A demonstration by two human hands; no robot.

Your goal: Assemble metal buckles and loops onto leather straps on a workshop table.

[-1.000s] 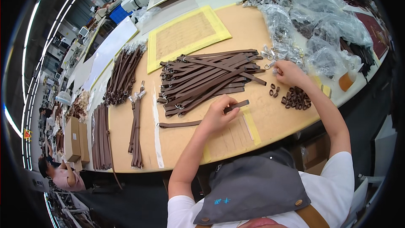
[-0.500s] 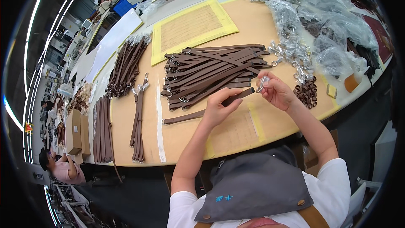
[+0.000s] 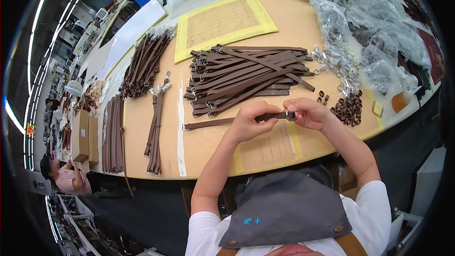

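My left hand [image 3: 253,122] is closed around a dark brown strap [image 3: 208,124], pinching it near its right end. The strap's other end, with a small metal ring, lies on the table to the left. At the right end, my right hand [image 3: 310,114] pinches a shiny metal clasp [image 3: 288,115] against the strap tip; fingers partly hide it, and the strap end looks to be through or against it. Just beyond my hands lies a heap of brown straps [image 3: 246,76] with metal rings. Right of my right hand is a pile of small brown loops [image 3: 348,109].
Silvery snap hooks [image 3: 346,83] partly wrapped in plastic lie beyond the loops, near clear plastic bags [image 3: 379,23]. More strap bundles [image 3: 144,64] lie to the left. A yellow-edged board [image 3: 222,21] is behind the heap. Another person [image 3: 71,178] stands far left by cardboard boxes [image 3: 81,135].
My right hand has brought the metal clasp from just off the strap's tip onto the strap end. The whole view has shifted slightly.
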